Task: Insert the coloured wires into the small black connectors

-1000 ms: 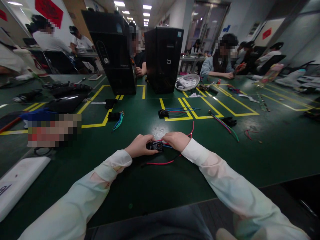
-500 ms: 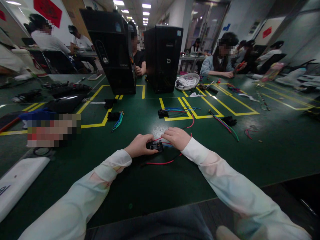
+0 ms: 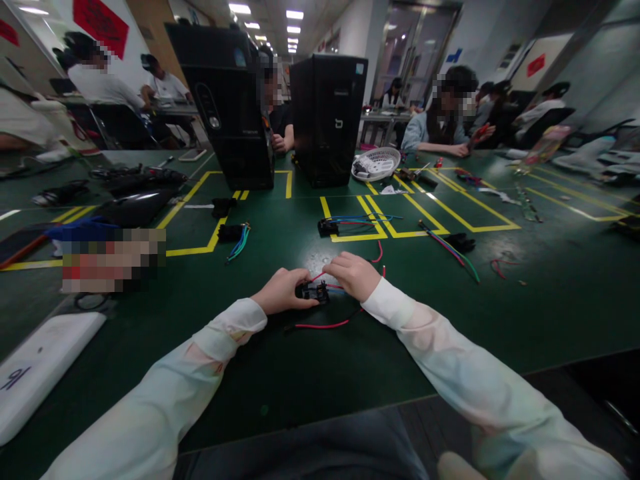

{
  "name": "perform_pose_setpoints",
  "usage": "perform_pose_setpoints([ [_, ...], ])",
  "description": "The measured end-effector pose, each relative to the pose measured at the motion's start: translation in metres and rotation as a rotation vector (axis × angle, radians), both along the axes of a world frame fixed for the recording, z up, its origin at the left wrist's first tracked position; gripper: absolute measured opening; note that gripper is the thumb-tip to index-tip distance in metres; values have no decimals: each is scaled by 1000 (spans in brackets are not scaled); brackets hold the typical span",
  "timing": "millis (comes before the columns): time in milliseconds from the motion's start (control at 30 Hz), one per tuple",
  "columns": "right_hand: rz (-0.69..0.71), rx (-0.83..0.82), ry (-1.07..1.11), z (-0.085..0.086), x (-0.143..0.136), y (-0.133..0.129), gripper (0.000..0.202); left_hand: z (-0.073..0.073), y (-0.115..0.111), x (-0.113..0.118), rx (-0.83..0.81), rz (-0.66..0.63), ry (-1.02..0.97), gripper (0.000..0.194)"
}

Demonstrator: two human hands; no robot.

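A small black plastic socket housing (image 3: pixel 320 292) rests low over the green table, and my left hand (image 3: pixel 283 291) grips its left side between thumb and fingers. At its right side my right hand (image 3: pixel 353 275) pinches a red wire (image 3: pixel 317 275) that runs to the housing. More red and blue wire shows under my right palm, partly hidden by it. Just below the housing lies a loose red and black wire (image 3: pixel 323 326). Farther back sits another black housing (image 3: pixel 329 228) with blue and red wires.
Two black computer towers (image 3: pixel 327 120) stand at the back, a white basket (image 3: pixel 376 164) beside them. Left are a black housing with green and blue wires (image 3: pixel 240 237) and a white case (image 3: pixel 47 367). On the right lies a wire bundle (image 3: pixel 453 250). Other people sit beyond the table.
Both hands stay at the housing, with my right fingers shifted slightly on the red wire. The whole view has moved a little.
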State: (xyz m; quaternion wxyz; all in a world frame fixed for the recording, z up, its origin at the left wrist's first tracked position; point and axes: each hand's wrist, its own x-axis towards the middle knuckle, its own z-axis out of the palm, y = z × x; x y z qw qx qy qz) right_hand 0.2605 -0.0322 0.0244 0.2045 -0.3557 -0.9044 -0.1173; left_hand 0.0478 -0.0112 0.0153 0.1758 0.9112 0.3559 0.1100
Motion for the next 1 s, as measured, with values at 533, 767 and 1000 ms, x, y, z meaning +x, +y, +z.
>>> perform_pose_setpoints([
  [533,126,-389,-41,16,7,-3,21,3,-2,1,-20,17,-3,37],
  [767,53,-231,29,12,4,0,23,4,-3,3,-3,40,24,38],
  [1000,-94,-236,91,5,-1,-2,20,4,-3,3,3,33,18,38],
])
